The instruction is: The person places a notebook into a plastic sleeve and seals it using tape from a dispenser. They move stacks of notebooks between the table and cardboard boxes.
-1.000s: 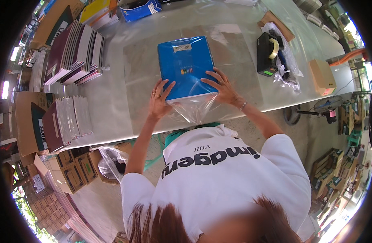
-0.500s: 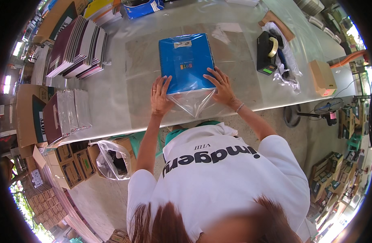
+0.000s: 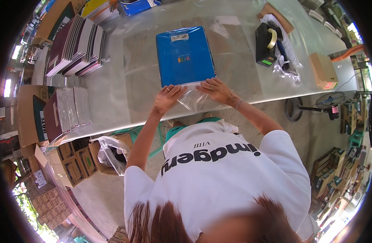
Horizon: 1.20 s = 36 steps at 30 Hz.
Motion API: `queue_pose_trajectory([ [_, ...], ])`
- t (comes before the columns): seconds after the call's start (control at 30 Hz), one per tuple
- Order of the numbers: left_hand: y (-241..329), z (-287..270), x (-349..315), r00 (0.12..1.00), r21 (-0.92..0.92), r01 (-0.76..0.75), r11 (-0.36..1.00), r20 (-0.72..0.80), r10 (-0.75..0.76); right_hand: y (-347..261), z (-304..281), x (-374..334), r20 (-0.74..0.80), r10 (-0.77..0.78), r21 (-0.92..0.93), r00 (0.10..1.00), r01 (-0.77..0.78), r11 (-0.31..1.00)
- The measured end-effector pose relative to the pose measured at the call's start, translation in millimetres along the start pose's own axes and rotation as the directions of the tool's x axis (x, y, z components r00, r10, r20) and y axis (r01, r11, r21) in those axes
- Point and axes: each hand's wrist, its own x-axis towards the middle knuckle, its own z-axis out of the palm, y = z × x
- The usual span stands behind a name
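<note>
I see left hand (image 3: 169, 97), right hand (image 3: 216, 90), fingers bent on creased clear film (image 3: 192, 99) at flat blue notebook (image 3: 185, 52), pinch unclear

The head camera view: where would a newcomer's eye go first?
Probably to the bright blue spiral notebook in a clear plastic wrapper, mid-table, with the person's hands at its near edge. Then maroon spiral notebooks piled at upper left, and the black tape dispenser at right.

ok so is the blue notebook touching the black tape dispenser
Apart. The head view shows it plainly: a wide stretch of table lies between the blue notebook and the black tape dispenser to its right.
</note>
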Motion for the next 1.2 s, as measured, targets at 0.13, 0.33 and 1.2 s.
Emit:
queue_pose_trajectory([
  [0.13,3,4,-1,1.000,0.000,-0.021,1.000,-0.010,0.021,-2,8,4,-0.104,-0.068,-0.002,0.992,0.068,0.998],
  [0.33,20,-9,5,0.997,-0.115,0.036,0.993,0.073,-0.028,-7,10,-2,-0.002,0.016,0.051,1.000,-0.015,0.999],
  [1.2,59,11,8,0.888,-0.293,0.429,0.854,-0.037,-0.459,-62,-4,29,-0.179,0.317,0.107,0.931,-0.302,0.947],
])
